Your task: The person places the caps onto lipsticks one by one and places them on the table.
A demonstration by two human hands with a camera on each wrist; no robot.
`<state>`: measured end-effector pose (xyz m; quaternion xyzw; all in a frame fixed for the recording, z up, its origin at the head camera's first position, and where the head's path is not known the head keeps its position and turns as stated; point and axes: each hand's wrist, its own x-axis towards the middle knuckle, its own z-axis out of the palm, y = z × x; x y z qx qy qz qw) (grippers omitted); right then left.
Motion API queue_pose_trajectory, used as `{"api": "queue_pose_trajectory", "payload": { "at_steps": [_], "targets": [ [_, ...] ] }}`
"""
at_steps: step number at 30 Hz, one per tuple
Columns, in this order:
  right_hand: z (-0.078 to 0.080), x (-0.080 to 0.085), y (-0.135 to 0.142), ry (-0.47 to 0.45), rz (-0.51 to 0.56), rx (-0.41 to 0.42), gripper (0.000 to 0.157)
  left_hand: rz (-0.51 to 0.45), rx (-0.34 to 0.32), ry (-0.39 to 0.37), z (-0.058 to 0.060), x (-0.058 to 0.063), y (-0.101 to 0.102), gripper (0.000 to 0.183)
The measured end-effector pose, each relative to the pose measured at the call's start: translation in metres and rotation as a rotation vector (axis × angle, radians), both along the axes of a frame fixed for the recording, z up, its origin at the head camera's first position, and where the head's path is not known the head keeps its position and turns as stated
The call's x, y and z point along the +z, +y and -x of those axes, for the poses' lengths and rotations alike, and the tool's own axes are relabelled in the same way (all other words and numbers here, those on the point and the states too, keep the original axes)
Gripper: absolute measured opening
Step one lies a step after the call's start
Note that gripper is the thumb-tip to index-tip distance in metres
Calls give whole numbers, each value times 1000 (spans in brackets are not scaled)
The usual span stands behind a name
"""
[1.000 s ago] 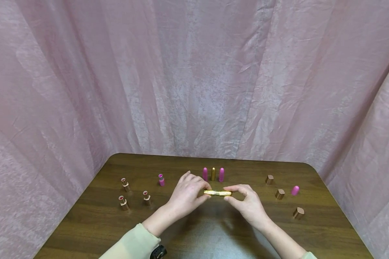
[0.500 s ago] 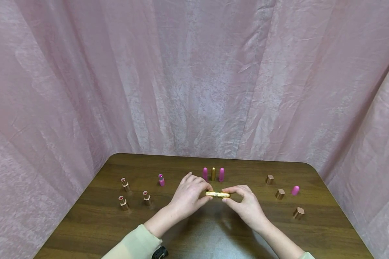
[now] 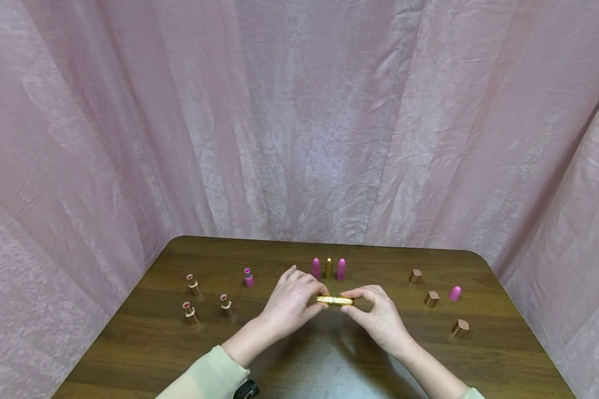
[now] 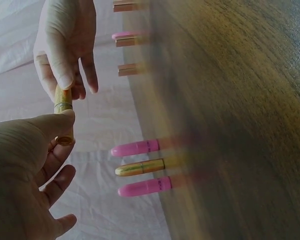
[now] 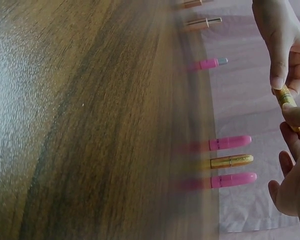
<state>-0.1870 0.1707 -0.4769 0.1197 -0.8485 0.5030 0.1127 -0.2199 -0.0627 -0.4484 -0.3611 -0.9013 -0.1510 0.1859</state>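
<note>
A shiny gold lipstick tube (image 3: 335, 300) lies level in the air above the middle of the table. My left hand (image 3: 292, 299) pinches its left end between thumb and fingers. At the other end, my right hand (image 3: 376, 313) pinches the rounded cap part. Both halves meet with only a thin seam (image 4: 64, 106) between them in the left wrist view. Just behind the hands stand a pink lipstick tube (image 3: 316, 268), a gold one (image 3: 328, 268) and a second pink one (image 3: 341, 269), all upright in a row. My fingers partly hide the held tube's ends.
On the left of the brown table (image 3: 299, 366) stand uncapped copper-coloured lipstick bases (image 3: 191, 312) and a pink base (image 3: 248, 277). To the right are copper-coloured caps (image 3: 431, 299) and a pink cap (image 3: 455, 293). A pink curtain (image 3: 299, 122) hangs behind the table.
Both hands have come slightly closer together, and the gold tube between them has grown shorter as its halves pushed together. The other lipstick pieces stand where they were.
</note>
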Motion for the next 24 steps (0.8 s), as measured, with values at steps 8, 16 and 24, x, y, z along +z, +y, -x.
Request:
{"api": "queue_pose_trajectory", "payload": {
  "at_steps": [8, 16, 24],
  "targets": [
    [-1, 0, -3, 19, -4, 8, 29, 21, -16, 27, -2, 1, 1, 18],
    [-1, 0, -5, 117, -50, 29, 33, 40, 18, -24, -3, -2, 2, 18],
    [5, 1, -5, 373, -261, 79, 40, 64, 38, -67, -3, -5, 3, 20]
  ]
}}
